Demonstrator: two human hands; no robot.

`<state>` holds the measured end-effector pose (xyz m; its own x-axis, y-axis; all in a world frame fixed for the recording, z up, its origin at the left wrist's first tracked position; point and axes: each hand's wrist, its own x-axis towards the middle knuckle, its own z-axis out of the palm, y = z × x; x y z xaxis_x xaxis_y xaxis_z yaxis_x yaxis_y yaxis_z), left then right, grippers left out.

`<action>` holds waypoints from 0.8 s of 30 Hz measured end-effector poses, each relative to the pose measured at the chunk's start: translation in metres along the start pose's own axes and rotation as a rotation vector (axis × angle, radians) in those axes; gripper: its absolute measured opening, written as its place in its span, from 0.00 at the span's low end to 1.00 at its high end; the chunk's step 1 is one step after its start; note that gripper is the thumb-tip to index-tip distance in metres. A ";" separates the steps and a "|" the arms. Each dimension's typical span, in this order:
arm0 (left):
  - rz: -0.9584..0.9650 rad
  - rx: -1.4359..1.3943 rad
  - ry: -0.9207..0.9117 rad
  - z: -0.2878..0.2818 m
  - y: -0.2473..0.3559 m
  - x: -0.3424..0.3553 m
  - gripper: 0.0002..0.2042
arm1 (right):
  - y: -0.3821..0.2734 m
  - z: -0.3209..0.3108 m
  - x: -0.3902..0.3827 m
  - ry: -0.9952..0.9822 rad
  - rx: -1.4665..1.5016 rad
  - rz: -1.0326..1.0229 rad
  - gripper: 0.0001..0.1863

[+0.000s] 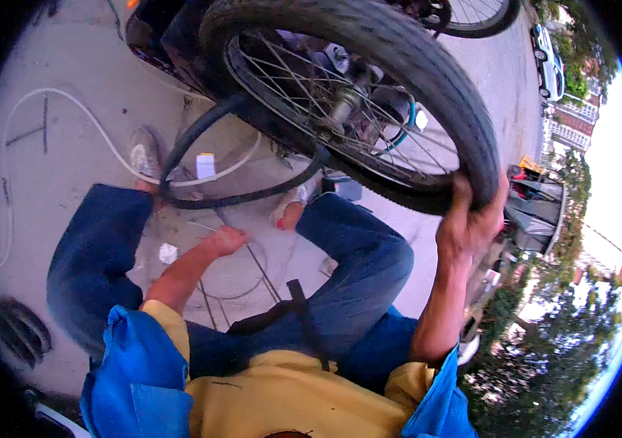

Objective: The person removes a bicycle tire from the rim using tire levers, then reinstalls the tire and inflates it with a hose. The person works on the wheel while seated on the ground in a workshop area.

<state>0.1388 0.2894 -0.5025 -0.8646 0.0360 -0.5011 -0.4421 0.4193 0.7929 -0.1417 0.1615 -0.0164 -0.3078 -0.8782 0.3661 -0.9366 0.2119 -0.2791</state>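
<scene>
A spoked bicycle wheel with a black tyre is raised in front of me. My right hand grips the tyre at its lower right, thumb on the near side. Out of the wheel's left and lower side hangs a black inner tube in a wide loop. Below that loop, between my knees, my left hand is closed, apart from the wheel. A thin light line shows beside its fingers; what they hold, if anything, I cannot make out.
A pale hose curls over the ground at left, passing behind the loop. A small white and yellow box lies between my feet. Black coiled rubber is at far left. Another wheel stands at the top; a white car is beyond.
</scene>
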 end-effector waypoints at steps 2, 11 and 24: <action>-0.078 -0.187 0.053 -0.033 0.042 -0.012 0.22 | -0.009 0.004 0.014 -0.019 0.076 -0.077 0.24; 0.108 -0.386 0.795 -0.183 0.207 -0.111 0.13 | -0.014 0.006 0.023 0.035 0.100 -0.251 0.28; 0.142 0.594 1.434 -0.406 0.320 -0.188 0.30 | -0.001 -0.002 0.016 -0.028 -0.012 -0.214 0.37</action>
<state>0.0633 0.0483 -0.0140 -0.5394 -0.6144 0.5758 -0.4847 0.7857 0.3843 -0.1457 0.1480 -0.0084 -0.0967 -0.9152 0.3912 -0.9821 0.0239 -0.1869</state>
